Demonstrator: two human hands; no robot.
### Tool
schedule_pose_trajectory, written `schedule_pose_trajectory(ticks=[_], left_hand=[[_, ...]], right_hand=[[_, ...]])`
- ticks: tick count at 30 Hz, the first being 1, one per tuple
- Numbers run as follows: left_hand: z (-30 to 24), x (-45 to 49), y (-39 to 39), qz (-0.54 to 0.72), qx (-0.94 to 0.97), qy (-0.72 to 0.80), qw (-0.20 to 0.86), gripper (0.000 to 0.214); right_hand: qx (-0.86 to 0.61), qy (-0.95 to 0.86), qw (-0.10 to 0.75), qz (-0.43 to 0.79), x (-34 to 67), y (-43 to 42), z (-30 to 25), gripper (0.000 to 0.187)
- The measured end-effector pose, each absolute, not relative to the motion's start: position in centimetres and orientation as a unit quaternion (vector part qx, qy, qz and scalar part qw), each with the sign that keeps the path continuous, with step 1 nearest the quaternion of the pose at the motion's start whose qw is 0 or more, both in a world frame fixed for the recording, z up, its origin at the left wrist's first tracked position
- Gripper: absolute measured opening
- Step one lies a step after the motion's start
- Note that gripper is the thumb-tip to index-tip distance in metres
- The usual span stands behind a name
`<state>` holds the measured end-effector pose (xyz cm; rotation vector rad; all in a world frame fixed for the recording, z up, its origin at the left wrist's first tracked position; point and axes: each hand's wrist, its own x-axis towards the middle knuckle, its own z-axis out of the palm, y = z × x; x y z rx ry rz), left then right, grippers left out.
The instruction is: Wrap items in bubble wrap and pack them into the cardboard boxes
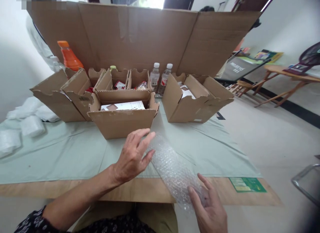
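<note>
A clear strip of bubble wrap (172, 166) slants across the front of the cloth-covered table, its near end hanging past the table edge. My right hand (211, 206) grips that near end, thumb on top and fingers partly behind the plastic. At the far end, my left hand (133, 153) hovers beside the strip with its thumb and fingers apart and slightly curled; whether its fingertips touch the plastic I cannot tell. Just beyond my left hand stands an open cardboard box (122, 123) with a white packet (125, 106) inside.
More open cardboard boxes (185, 102) stand behind, with two clear bottles (155, 76) and an orange bottle (71, 57). A tall cardboard panel (140, 39) rises at the back. Bubble-wrapped bundles (32, 126) lie left. A green card (247, 185) is at the front right edge.
</note>
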<state>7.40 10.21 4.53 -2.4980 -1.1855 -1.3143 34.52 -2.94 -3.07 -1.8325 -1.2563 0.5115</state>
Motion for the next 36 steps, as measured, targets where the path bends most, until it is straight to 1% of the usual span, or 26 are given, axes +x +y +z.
schedule_pose_trajectory(ticks=[2,4,6,7,10,12,14,16,18,23,27,29,31,32,34,36], left_hand=[[7.0,6.3,10.5,-0.439,-0.826,-0.347,0.066,0.042],[10.1,4.3,11.5,-0.439,-0.822,-0.354,0.082,0.030],[13.4,2.3,13.7,-0.422,-0.817,-0.388,0.056,0.024],[14.8,1.6,15.2,-0.398,-0.829,-0.393,0.026,0.025],[17.5,1.3,20.6,-0.301,-0.877,-0.371,-0.043,0.034],[17.9,2.2,23.9,-0.208,-0.909,-0.350,-0.088,0.044],[17.5,3.1,26.1,-0.130,-0.921,-0.350,-0.111,0.052],[17.0,3.6,27.2,-0.091,-0.918,-0.367,-0.117,0.057],[16.5,3.4,27.5,-0.080,-0.912,-0.381,-0.128,0.059],[15.8,2.5,27.7,-0.087,-0.907,-0.372,-0.176,0.054],[16.7,2.6,27.6,-0.101,-0.905,-0.365,-0.194,0.051],[17.5,2.6,25.9,-0.169,-0.893,-0.388,-0.154,0.046],[18.0,2.6,22.8,-0.268,-0.875,-0.397,-0.071,0.038],[17.8,2.7,20.7,-0.315,-0.867,-0.386,-0.027,0.035],[16.2,3.1,16.1,-0.367,-0.870,-0.329,0.025,0.029],[12.9,3.7,11.2,-0.340,-0.911,-0.233,-0.001,0.028]], right_hand=[[-0.733,-0.505,0.414,0.189,34.6,-2.1,-3.2,0.058],[-0.732,-0.519,0.398,0.190,34.5,-1.4,-3.2,0.060],[-0.728,-0.536,0.380,0.195,34.4,-0.7,-3.0,0.058],[-0.726,-0.544,0.372,0.196,34.4,-0.5,-3.0,0.058],[-0.725,-0.554,0.362,0.191,34.2,-0.2,-2.8,0.055],[-0.726,-0.552,0.367,0.181,34.2,-0.2,-3.0,0.054],[-0.729,-0.546,0.378,0.167,34.2,-0.4,-3.2,0.054],[-0.729,-0.543,0.385,0.157,34.2,-0.5,-3.5,0.053],[-0.728,-0.542,0.391,0.153,34.2,-0.6,-3.6,0.053],[-0.724,-0.541,0.396,0.163,34.3,-0.6,-3.8,0.051],[-0.721,-0.536,0.404,0.175,34.3,-0.6,-3.8,0.051],[-0.719,-0.532,0.404,0.190,34.2,-0.6,-3.5,0.050],[-0.713,-0.532,0.405,0.211,34.0,-0.7,-3.0,0.050],[-0.709,-0.532,0.407,0.223,33.9,-0.8,-2.6,0.050],[-0.696,-0.523,0.418,0.258,33.7,-1.2,-1.8,0.053],[-0.676,-0.492,0.440,0.327,33.2,-2.0,-1.1,0.060]])
